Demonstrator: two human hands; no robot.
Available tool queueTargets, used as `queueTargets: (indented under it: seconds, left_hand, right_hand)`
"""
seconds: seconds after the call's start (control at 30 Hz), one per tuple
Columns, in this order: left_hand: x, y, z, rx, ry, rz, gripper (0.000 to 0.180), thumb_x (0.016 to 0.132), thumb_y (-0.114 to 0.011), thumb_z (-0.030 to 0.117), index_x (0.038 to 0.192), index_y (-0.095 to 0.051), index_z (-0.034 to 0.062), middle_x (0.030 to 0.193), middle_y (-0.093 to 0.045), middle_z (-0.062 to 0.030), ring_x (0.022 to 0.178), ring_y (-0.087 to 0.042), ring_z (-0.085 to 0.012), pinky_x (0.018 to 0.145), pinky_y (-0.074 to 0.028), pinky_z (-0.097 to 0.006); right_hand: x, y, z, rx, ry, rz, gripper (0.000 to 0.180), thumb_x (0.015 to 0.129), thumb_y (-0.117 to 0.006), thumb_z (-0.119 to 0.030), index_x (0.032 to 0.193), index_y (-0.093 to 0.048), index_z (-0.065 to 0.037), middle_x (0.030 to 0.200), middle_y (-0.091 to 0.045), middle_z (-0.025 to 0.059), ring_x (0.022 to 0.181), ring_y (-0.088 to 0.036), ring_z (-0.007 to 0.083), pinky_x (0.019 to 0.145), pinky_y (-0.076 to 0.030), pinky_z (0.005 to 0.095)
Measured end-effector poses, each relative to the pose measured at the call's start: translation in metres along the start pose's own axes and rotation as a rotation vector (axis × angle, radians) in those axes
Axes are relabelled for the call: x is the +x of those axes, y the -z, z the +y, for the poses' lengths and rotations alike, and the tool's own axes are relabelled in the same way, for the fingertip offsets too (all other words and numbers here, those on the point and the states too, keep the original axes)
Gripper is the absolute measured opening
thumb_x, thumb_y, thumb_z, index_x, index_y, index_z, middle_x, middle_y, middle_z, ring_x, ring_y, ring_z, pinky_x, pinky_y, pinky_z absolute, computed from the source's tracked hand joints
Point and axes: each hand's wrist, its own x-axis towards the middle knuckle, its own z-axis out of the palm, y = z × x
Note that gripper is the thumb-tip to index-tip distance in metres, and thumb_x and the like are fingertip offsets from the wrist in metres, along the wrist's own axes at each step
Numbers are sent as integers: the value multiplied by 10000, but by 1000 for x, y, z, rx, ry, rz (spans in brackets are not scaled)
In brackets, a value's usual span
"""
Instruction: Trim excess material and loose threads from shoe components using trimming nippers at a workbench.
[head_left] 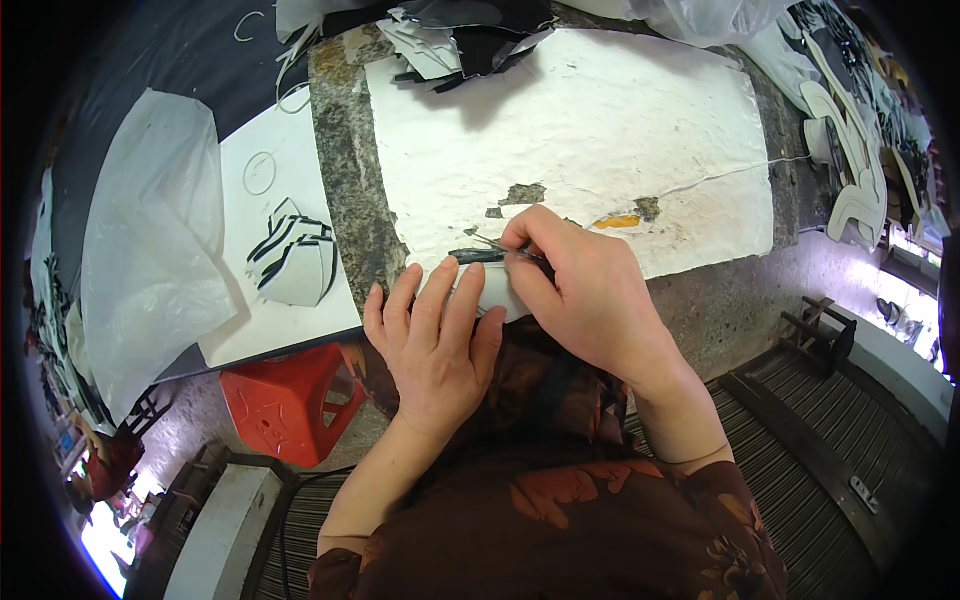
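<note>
My left hand lies with its fingers spread on a small white piece at the worktable's near edge. A black strip runs along that piece's far side, just past my fingertips. My right hand is closed in a pinch above the piece's right end. Between its thumb and forefinger is a slim dark tool with a thin metal tip pointing left; my fingers hide most of it. Both hands work close together, over the near edge of a worn white sheet.
Black-and-white cut pieces lie stacked to the left beside clear plastic. More dark and white pieces are piled at the far edge. Curved off-white parts sit at the right. A red stool stands below the table.
</note>
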Motion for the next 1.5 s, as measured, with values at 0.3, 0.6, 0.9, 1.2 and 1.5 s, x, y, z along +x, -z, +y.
queueTargets:
  seconds: [0.3, 0.6, 0.9, 1.2, 1.5]
  left_hand:
    - [6, 4, 3, 34, 7, -23, 397, 915, -741, 308, 1297, -709, 202, 1342, -608, -56, 1295, -500, -315, 1134, -299, -565]
    - [8, 8, 5, 65, 3, -90, 409, 920, -731, 288, 1328, -697, 286, 1342, -568, -67, 1301, -477, -330, 1131, -299, -594]
    - [11, 10, 8, 75, -2, -121, 441, 917, -724, 275, 1354, -680, 313, 1331, -548, -76, 1297, -462, -342, 1124, -298, -618]
    - [14, 14, 10, 80, -17, -160, 482, 904, -731, 232, 1372, -669, 331, 1332, -508, -89, 1285, -451, -355, 1116, -304, -634]
    - [13, 13, 9, 75, -17, -178, 513, 902, -728, 221, 1394, -652, 345, 1339, -501, -97, 1299, -442, -359, 1128, -286, -644]
  right_hand:
    - [-4, 12, 2, 7, -54, -14, 76, 947, -609, -132, 993, -591, -74, 783, -691, 148, 717, -672, 384, 631, -510, 461]
    - [0, 17, 7, 3, -38, -49, 87, 950, -610, -136, 998, -592, -65, 792, -696, 162, 736, -679, 394, 641, -515, 469]
    - [4, 19, 11, -11, -27, -37, 91, 953, -609, -137, 1002, -585, -64, 773, -687, 159, 734, -677, 398, 635, -514, 469]
    - [9, 28, 17, -20, -45, -64, 126, 944, -656, -153, 974, -619, -36, 752, -655, 134, 661, -650, 296, 634, -494, 368]
    - [12, 28, 20, -47, -36, -66, 134, 925, -655, -156, 978, -623, -36, 772, -675, 136, 690, -664, 309, 652, -506, 377]
